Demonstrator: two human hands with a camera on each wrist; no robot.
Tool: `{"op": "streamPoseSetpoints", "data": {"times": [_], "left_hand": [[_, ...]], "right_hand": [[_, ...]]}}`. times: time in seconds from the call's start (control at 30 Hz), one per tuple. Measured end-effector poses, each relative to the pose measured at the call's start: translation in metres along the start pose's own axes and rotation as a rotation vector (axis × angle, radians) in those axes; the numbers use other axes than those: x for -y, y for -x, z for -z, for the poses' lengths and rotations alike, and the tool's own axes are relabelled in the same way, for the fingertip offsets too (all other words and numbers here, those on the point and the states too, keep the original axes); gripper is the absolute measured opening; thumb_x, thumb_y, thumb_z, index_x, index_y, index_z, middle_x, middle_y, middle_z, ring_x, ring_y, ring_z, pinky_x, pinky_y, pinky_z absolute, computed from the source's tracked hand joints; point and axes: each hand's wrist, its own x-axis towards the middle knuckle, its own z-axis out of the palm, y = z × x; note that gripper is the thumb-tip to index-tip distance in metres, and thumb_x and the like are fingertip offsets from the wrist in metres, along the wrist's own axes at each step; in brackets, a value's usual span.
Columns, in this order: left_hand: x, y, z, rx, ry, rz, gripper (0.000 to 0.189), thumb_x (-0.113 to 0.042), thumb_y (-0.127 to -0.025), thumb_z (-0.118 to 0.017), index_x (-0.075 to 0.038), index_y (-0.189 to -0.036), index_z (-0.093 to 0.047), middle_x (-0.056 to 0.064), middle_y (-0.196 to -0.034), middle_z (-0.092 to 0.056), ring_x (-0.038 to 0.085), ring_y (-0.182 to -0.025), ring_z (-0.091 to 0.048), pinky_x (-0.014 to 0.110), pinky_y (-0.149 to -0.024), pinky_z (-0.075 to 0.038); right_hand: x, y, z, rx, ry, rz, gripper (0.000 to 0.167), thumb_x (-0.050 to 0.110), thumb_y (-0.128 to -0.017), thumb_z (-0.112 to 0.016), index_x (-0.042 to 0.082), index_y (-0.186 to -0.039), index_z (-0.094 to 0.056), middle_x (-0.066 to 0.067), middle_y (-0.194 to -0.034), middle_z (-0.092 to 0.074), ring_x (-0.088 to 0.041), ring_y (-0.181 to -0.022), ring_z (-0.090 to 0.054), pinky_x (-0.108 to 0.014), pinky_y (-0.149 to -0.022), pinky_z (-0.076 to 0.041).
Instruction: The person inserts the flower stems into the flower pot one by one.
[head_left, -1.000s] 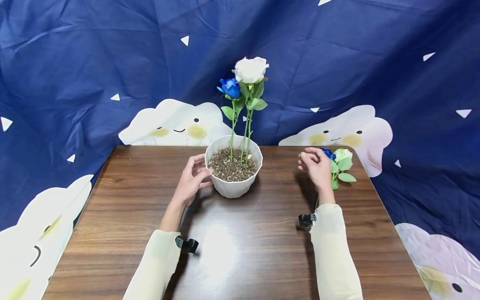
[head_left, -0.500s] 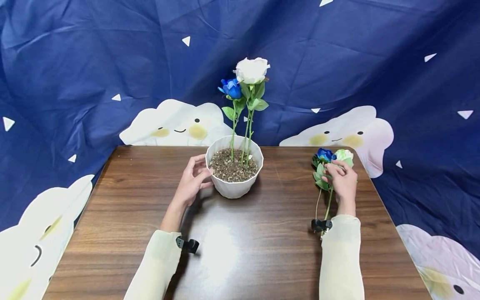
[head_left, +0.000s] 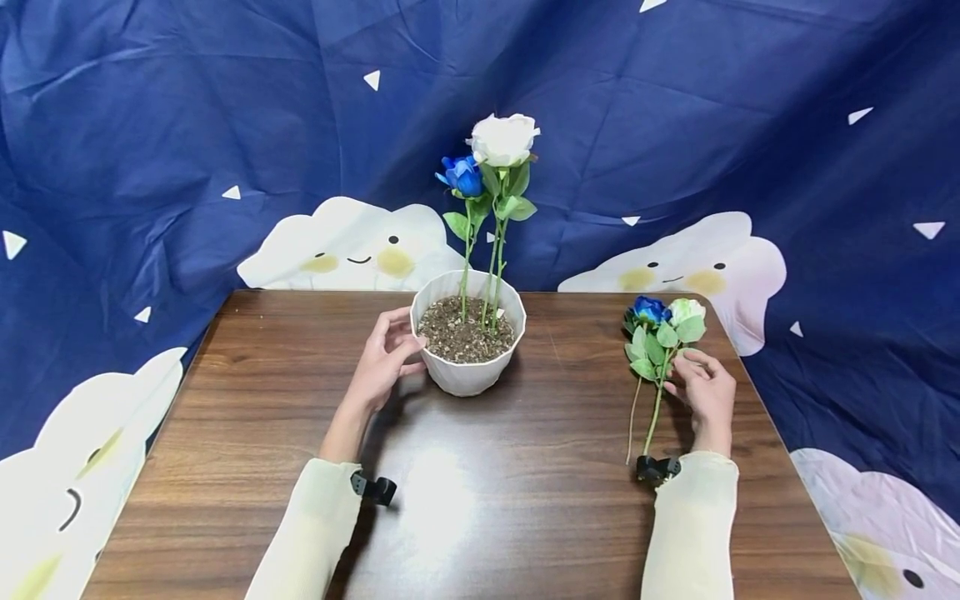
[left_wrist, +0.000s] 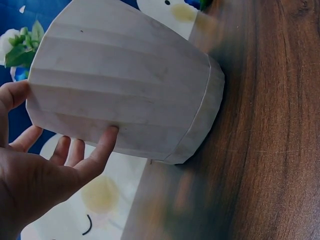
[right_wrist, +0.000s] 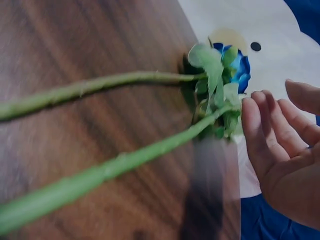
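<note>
A white faceted flowerpot (head_left: 468,379) full of soil (head_left: 465,337) stands at the table's back middle. Planted in it are a blue rose (head_left: 461,177) and a large white bloom (head_left: 502,140) on green stems. My left hand (head_left: 381,362) touches the pot's left side; the left wrist view has its spread fingertips (left_wrist: 111,134) against the wall and rim. To the right lie a loose blue rose (head_left: 649,311) and a white-green rose (head_left: 687,312), side by side. Beside their leaves is my right hand (head_left: 705,392), fingers loosely bent, fingertips right at the white-green rose's stem (head_left: 655,417).
The brown wooden table (head_left: 525,500) carries everything. Behind it hangs a dark blue cloth (head_left: 300,108) printed with white clouds and triangles. A black wrist camera (head_left: 375,490) sits on the left sleeve and another black camera (head_left: 657,468) on the right.
My right hand has moved right and toward me, from left of the loose roses, across them, to their right side. The left hand and the pot have stayed put.
</note>
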Motion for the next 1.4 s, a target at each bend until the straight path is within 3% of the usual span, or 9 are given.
{"op": "streamPoseSetpoints", "data": {"times": [0.43,0.67,0.9,1.1,1.4], "left_hand": [[0.003,0.002,-0.003,0.011,0.002,0.011,0.058,-0.002,-0.095,-0.062,-0.008,-0.148,-0.038,0.021,-0.141,-0.042,0.026,-0.112,-0.056,0.057,-0.090,-0.056],[0.004,0.004,-0.003,0.007,0.003,0.016,0.058,-0.001,-0.095,-0.062,-0.008,-0.148,-0.039,0.021,-0.140,-0.042,0.025,-0.112,-0.056,0.057,-0.090,-0.056],[0.005,0.004,-0.003,0.008,0.000,0.020,0.058,-0.001,-0.095,-0.062,-0.007,-0.148,-0.038,0.022,-0.141,-0.042,0.023,-0.110,-0.057,0.054,-0.089,-0.057],[0.005,0.002,-0.002,0.004,-0.002,0.014,0.058,-0.002,-0.096,-0.062,-0.009,-0.148,-0.038,0.021,-0.141,-0.042,0.023,-0.111,-0.057,0.054,-0.088,-0.057],[0.001,-0.001,0.000,-0.001,-0.006,-0.004,0.057,-0.003,-0.096,-0.062,-0.009,-0.147,-0.039,0.020,-0.138,-0.043,0.023,-0.111,-0.057,0.057,-0.090,-0.056]], "right_hand": [[-0.028,0.009,0.020,0.052,0.315,-0.149,0.041,0.014,-0.095,-0.071,-0.002,-0.129,-0.054,0.013,-0.088,-0.061,-0.003,-0.076,-0.065,-0.024,-0.068,-0.061],[-0.030,0.011,0.018,0.098,0.438,-0.150,0.051,0.016,-0.093,-0.074,-0.002,-0.136,-0.052,0.015,-0.083,-0.063,-0.002,-0.075,-0.064,-0.023,-0.063,-0.060],[-0.032,0.011,0.014,0.098,0.497,-0.127,0.048,0.009,-0.091,-0.073,-0.005,-0.133,-0.052,0.012,-0.084,-0.064,-0.004,-0.064,-0.061,-0.022,-0.056,-0.058],[-0.031,0.008,0.013,0.106,0.376,-0.159,0.045,0.004,-0.093,-0.070,-0.005,-0.132,-0.050,0.010,-0.079,-0.063,-0.004,-0.068,-0.062,-0.023,-0.059,-0.060],[-0.017,0.002,0.006,0.053,-0.008,-0.191,0.028,-0.002,-0.091,-0.072,0.003,-0.114,-0.058,0.003,-0.084,-0.065,-0.009,-0.076,-0.067,-0.028,-0.065,-0.062]]}}
